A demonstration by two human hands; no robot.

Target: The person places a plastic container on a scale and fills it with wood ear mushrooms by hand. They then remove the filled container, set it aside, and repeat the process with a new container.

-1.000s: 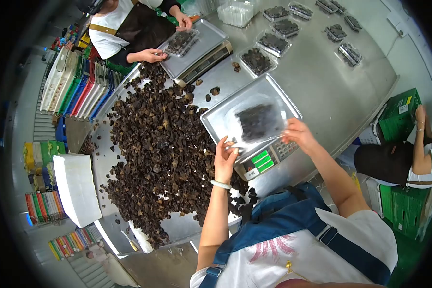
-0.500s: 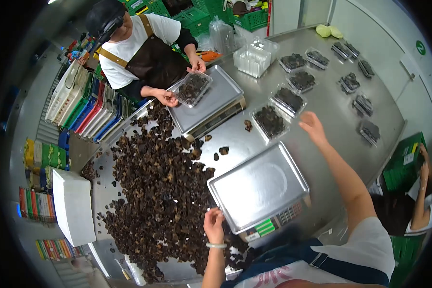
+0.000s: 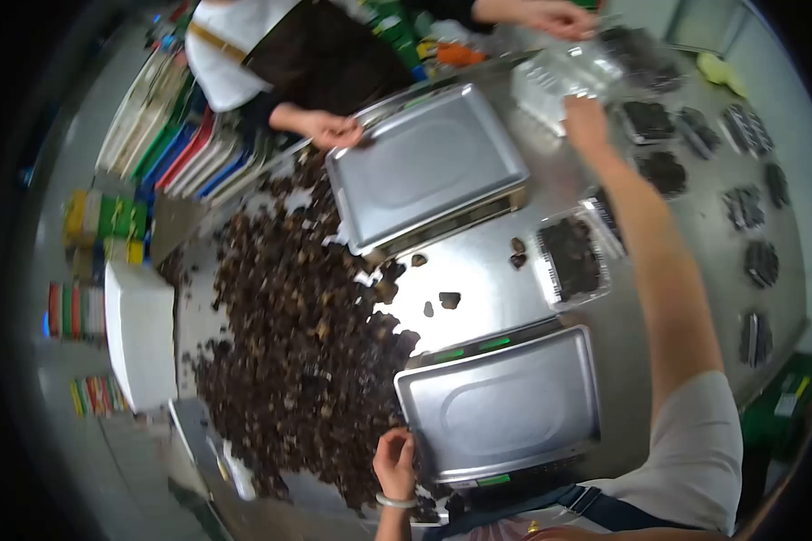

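My left hand (image 3: 394, 464) is at the left edge of the near scale (image 3: 505, 406), beside the heap of dark mushroom-like pieces (image 3: 307, 361); its fingers are curled, and what they hold, if anything, is hidden. My right hand (image 3: 588, 122) reaches to the stack of clear plastic containers (image 3: 550, 86) at the back; its fingertips are on the stack and their grip is unclear. Both scale pans, the near one and the far one (image 3: 429, 167), carry nothing. A filled container (image 3: 571, 257) lies left of my right forearm.
Across the table a co-worker in a dark apron (image 3: 329, 54) has one hand (image 3: 334, 131) by the far scale and the other (image 3: 559, 18) near a filled container (image 3: 641, 59). More filled packs (image 3: 761, 263) are on the right. A white box (image 3: 140, 338) stands left.
My right hand has moved from beside the filled containers to the clear stack. The co-worker's filled container has left the far scale for the back of the table. The view has shifted.
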